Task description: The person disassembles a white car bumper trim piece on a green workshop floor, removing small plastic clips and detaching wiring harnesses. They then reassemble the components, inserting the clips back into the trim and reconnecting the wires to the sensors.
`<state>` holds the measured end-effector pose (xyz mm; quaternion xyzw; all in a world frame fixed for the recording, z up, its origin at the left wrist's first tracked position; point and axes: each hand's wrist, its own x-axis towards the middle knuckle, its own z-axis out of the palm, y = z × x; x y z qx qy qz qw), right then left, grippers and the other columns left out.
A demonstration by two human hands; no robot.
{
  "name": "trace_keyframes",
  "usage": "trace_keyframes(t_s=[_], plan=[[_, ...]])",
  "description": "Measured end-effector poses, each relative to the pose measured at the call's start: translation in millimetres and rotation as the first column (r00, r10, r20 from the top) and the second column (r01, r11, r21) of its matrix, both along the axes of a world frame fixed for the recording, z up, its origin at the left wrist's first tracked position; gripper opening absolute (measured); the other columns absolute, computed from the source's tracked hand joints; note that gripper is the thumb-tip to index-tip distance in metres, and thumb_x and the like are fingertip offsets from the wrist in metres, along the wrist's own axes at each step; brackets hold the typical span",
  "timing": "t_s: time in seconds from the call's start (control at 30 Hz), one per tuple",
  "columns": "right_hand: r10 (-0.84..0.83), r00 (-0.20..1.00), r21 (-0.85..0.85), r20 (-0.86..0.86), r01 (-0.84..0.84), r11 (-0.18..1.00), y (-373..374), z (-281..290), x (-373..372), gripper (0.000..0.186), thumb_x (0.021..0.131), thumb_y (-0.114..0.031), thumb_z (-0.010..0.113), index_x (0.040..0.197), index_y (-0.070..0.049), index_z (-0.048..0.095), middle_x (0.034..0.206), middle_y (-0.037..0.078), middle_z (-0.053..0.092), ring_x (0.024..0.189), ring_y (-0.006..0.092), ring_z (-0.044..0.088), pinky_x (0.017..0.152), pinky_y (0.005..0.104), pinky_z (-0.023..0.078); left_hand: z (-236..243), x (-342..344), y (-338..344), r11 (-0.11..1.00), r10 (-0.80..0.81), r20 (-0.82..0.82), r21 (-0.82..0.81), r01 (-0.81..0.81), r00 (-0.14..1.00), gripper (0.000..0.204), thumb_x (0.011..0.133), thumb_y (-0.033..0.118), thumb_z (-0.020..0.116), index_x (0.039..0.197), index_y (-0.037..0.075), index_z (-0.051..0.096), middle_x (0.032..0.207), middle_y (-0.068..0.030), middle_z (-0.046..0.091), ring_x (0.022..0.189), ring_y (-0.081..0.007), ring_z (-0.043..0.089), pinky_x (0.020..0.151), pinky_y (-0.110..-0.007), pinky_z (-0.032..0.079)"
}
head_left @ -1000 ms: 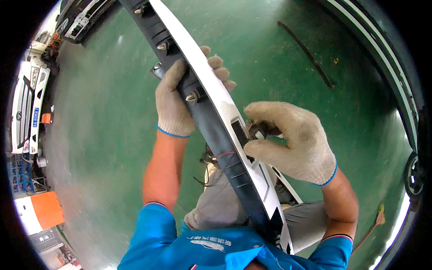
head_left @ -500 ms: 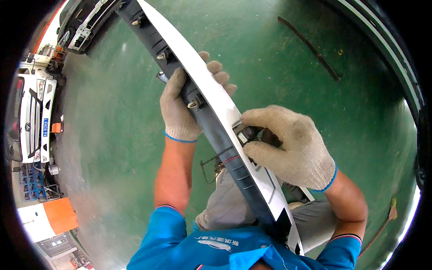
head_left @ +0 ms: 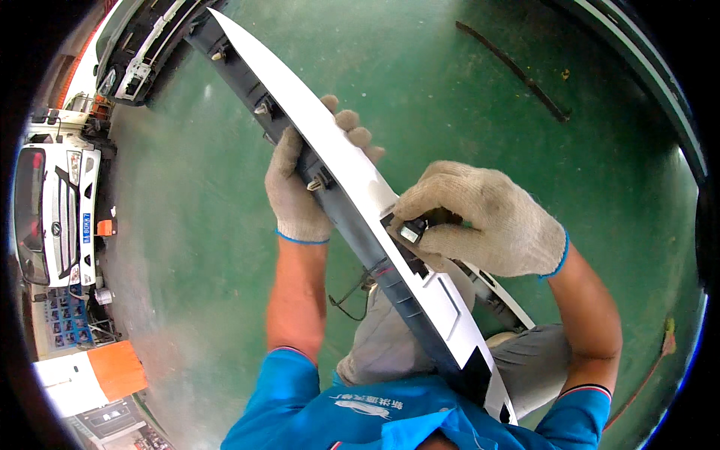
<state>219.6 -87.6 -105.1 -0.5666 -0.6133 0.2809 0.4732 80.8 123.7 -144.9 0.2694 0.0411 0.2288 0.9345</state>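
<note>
A long, narrow car trim panel (head_left: 315, 124), white on its outer face and dark grey along the inner side, lies slanted from the upper left down to my lap. My gloved left hand (head_left: 296, 187) is wrapped round its upper half, thumb on the grey side and fingertips showing past the white edge. Pale clips (head_left: 319, 181) stick out of the grey side. Between thumb and forefinger my gloved right hand (head_left: 487, 214) pinches a small black lamp (head_left: 411, 231) with a clear rectangular lens, held at the panel's cut-out (head_left: 411, 262). A thin cable (head_left: 349, 311) hangs from the grey side.
Behind the panel, near my right knee, another white-edged trim piece (head_left: 499, 296) shows. A dark strip (head_left: 514, 71) lies on the green floor. At left are a white truck (head_left: 64, 214) and an orange-and-white box (head_left: 116, 367).
The panel and my left hand have shifted slightly left. My right hand has moved a little up; the black lamp is turned, with more of its clear lens showing at the cut-out.
</note>
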Motion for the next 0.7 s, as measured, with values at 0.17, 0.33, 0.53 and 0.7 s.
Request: trace_keyframes(t_s=[0.17,0.33,0.53,0.7], plan=[[0.0,1.0,0.02,0.019,-0.001,1.0,-3,4,2,0.025,0.085,-0.012,0.071,0.109,-0.005,0.072,0.097,0.015,0.065,0.088,0.0311,0.069,0.08,0.0424,0.057,-2,-1,2,1.0,-0.02,0.035,0.015,0.019,0.999,0.055,0.099,0.036,0.061,0.141,0.001,0.051,0.117,-0.0143,0.061,0.107,-0.0289,0.063,0.096,-0.051,0.055],[-0.014,1.0,0.029,0.0,0.014,0.999,-3,5,-2,0.024,0.086,-0.014,0.069,0.108,-0.005,0.071,0.096,0.014,0.065,0.09,0.0315,0.068,0.082,0.0428,0.057,-3,-5,3,0.992,0.091,-0.081,0.092,-0.084,0.993,0.051,0.098,0.032,0.063,0.138,0.002,0.052,0.117,-0.0166,0.063,0.107,-0.0292,0.066,0.093,-0.047,0.059],[0.012,1.0,0.105,0.006,-0.013,0.994,3,4,-6,0.025,0.086,-0.012,0.07,0.111,-0.006,0.071,0.096,0.013,0.065,0.089,0.0301,0.068,0.08,0.0418,0.057,-1,-9,2,0.988,0.108,-0.056,0.115,-0.101,0.993,0.048,0.099,0.031,0.064,0.137,0.003,0.054,0.116,-0.0153,0.065,0.106,-0.0283,0.068,0.091,-0.043,0.061],[0.027,0.996,0.179,0.083,-0.041,0.983,6,19,-6,0.025,0.089,-0.013,0.074,0.112,-0.006,0.071,0.095,0.012,0.067,0.084,0.0259,0.068,0.074,0.0391,0.057,-4,0,7,0.998,0.047,0.109,0.03,-0.05,0.993,0.044,0.099,0.031,0.065,0.132,0.002,0.058,0.115,-0.0142,0.066,0.1,-0.0261,0.069,0.084,-0.039,0.063]])
